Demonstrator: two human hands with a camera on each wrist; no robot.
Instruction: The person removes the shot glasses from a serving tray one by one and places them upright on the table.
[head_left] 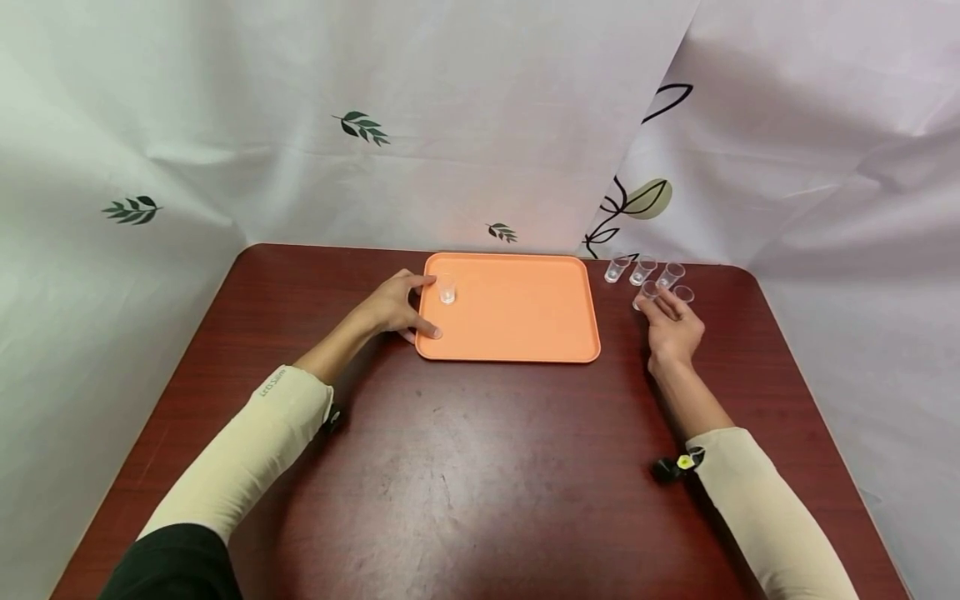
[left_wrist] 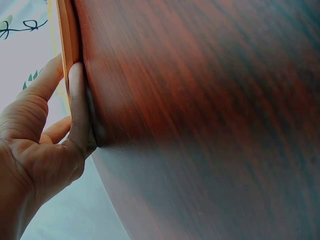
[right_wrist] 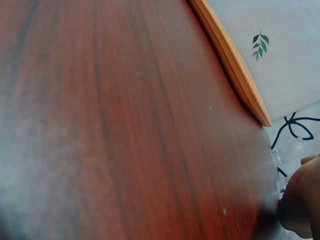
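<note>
An orange tray [head_left: 517,321] lies flat at the back of the table. My left hand [head_left: 393,304] holds its left edge, with the thumb and a finger reaching over the rim; in the left wrist view, fingers of the left hand [left_wrist: 47,145] lie on both sides of the edge. One small clear cup [head_left: 447,290] stands upright on the tray near that hand. To the right of the tray, my right hand [head_left: 675,332] pinches another small clear cup [head_left: 647,295] by its side. The right wrist view catches only part of the right hand [right_wrist: 302,200].
Several more clear cups [head_left: 617,268] stand close together at the back right, around and behind the right hand. The dark red wooden table [head_left: 480,483] reaches a white patterned cloth [head_left: 420,183] at the back and sides.
</note>
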